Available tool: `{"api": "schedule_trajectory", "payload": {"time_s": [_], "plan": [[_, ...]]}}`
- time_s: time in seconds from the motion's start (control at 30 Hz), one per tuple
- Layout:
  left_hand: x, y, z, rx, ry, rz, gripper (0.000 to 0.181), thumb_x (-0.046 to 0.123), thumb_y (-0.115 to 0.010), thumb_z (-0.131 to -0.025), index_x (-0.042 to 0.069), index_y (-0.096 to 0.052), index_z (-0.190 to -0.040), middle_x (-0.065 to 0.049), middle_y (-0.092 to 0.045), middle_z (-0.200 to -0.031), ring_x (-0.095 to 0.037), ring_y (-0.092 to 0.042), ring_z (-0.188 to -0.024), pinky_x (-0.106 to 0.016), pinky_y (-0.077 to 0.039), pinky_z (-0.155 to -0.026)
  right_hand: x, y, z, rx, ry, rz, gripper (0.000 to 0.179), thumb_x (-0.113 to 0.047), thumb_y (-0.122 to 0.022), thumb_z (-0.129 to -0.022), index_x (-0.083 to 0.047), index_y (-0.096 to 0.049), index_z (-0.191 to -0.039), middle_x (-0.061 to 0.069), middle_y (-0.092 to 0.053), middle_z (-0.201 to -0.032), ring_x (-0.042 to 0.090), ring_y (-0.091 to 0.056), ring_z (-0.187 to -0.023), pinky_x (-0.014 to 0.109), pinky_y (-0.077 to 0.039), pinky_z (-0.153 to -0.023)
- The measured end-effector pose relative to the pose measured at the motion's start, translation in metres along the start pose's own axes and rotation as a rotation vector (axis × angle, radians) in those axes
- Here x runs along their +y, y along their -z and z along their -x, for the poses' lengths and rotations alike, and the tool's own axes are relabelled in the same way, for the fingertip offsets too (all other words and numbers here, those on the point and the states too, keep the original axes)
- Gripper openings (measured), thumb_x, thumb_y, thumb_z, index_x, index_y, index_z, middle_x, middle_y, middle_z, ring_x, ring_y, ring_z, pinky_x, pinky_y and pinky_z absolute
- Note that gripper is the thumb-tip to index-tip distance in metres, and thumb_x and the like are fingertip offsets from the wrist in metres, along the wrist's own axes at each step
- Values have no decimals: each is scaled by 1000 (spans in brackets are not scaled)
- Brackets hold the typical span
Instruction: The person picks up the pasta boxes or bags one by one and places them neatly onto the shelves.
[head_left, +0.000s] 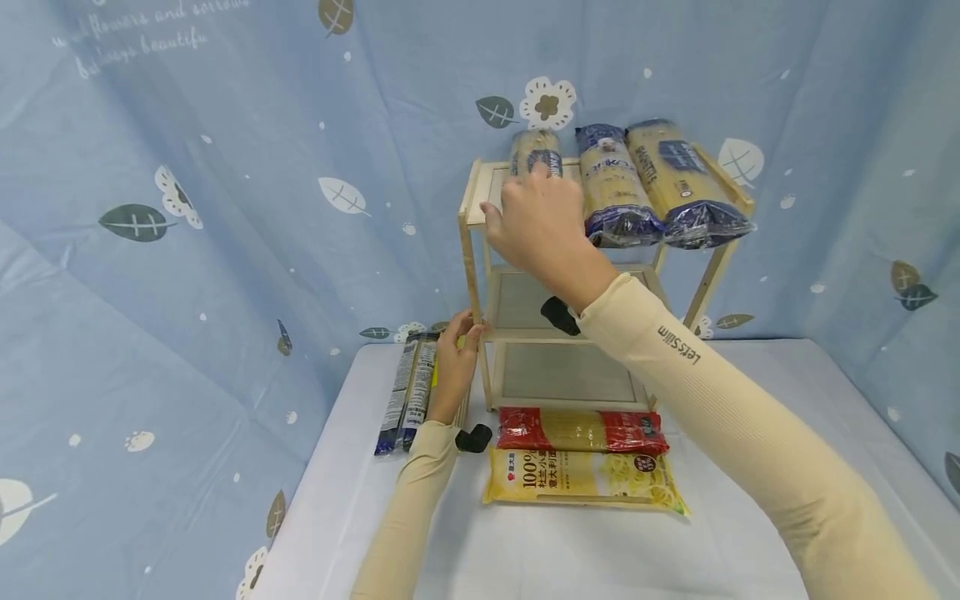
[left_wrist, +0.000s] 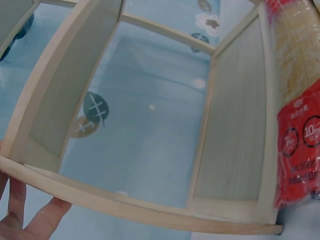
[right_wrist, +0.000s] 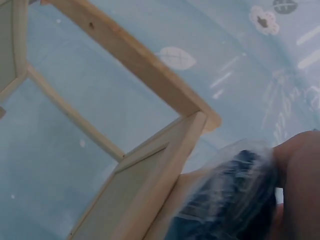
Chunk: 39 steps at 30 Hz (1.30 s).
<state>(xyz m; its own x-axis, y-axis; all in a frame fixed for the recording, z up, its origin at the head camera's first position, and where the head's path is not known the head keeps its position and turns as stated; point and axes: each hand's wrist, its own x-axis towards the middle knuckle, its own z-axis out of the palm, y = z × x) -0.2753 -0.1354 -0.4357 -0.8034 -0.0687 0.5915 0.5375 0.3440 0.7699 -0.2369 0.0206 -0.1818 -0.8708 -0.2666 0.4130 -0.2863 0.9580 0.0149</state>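
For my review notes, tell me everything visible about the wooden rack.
The wooden rack stands upright on the white surface, with pale posts, three tiers and greyish lower panels. The left hand holds its left front post. Two pasta packets lie on its top tier; whether the packet under the right hand rests there is unclear. The lower tiers look bare where visible.

Yellow pasta pack [head_left: 536, 147] with blue label, flat atop an upright, three-shelved pale wooden rack [head_left: 519, 300]

From the head I look forward and down at the shelf [head_left: 566, 371], right of centre; both wrist views share it, close and tilted.
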Motion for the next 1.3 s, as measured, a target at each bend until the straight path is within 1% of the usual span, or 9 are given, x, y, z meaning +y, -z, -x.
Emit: {"api": "schedule_trajectory", "payload": {"time_s": [0.1, 0.2, 0.3, 0.47, 0.67, 0.9, 1.03, 1.17, 1.3], "plan": [[-2, -1, -1, -1, 1, 4, 27, 20, -56, -96, 7, -61, -119, -8, -68, -101, -23, -59, -95, -49, -48, -77, 2, 0, 8, -19, 10, -14, 55, -48, -31, -100, -5, -57, -122, 24, -56, -113, 38, -58, -80, 47, -48, -67], [-2, -2, -2, -6, 1, 13, 26, 19, -56, -96, 8, -61, -119, -10, -68, -101, -25, -59, -94, -50, -48, -75, 5, 0, 15, -21, 12, -55, 58, -50, -32, -100, -8, -49, -136, 25, -54, -120, 42, -57, -90, 51, -48, -71], [3, -3, -2, -5, -8, 12, 26, 14, -56, -96, 3, -61, -119, -15, -68, -101, -30, -59, -93, -52, -47, -74, 7, -1, 23, 6, 27, -99, 57, -50, -37, -99, -8, -48, -136, 25, -52, -123, 45, -54, -97, 53, -48, -72], [28, 3, 1, -11, -16, -11, 24, 6, -55, -96, -2, -60, -117, -18, -67, -100, -31, -59, -92, -47, -48, -75, 6, -5, 34, 82, 80, -100, 58, -48, -43, -98, -6, -47, -137, 28, -47, -128, 49, -45, -112, 54, -47, -79], [39, 6, 3, -4, -16, -21, 23, 5, -55, -95, -3, -60, -116, -19, -67, -100, -31, -60, -92, -45, -48, -75, 6, -10, 45, 219, 163, -111, 51, -38, -54, -95, -3, -51, -133, 28, -48, -124, 48, -45, -108, 53, -44, -82], [39, 8, 2, -22, -12, -12, 27, 8, -54, -96, -5, -59, -120, -20, -67, -103, -32, -60, -95, -47, -48, -78, 10, -9, 66, 311, 307, -192, 41, -28, -63, -91, -5, -59, -125, 26, -47, -128, 44, -42, -115, 56, -38, -91], [38, 8, 2, -16, -23, -11, 27, 5, -54, -96, -7, -58, -119, -22, -67, -101, -34, -60, -95, -49, -47, -80, 13, -11, 78, 400, 444, -243, 37, -23, -68, -87, -6, -63, -120, 24, -50, -128, 41, -42, -119, 57, -35, -93], [19, 3, 0, -2, -22, -15, 28, 5, -55, -95, -7, -58, -120, -21, -67, -101, -35, -59, -95, -51, -46, -81, 18, -17, 93, 448, 588, -295, 34, -17, -72, -84, -4, -66, -115, 23, -54, -124, 40, -45, -116, 56, -40, -87], [3, 1, -1, 0, 2, -14, 30, 11, -56, -95, -2, -58, -122, -17, -67, -104, -32, -59, -97, -52, -46, -82, 25, -23, 107, 381, 694, -361, 35, -12, -73, -82, -6, -66, -115, 20, -56, -121, 36, -49, -113, 51, -43, -88]]}}
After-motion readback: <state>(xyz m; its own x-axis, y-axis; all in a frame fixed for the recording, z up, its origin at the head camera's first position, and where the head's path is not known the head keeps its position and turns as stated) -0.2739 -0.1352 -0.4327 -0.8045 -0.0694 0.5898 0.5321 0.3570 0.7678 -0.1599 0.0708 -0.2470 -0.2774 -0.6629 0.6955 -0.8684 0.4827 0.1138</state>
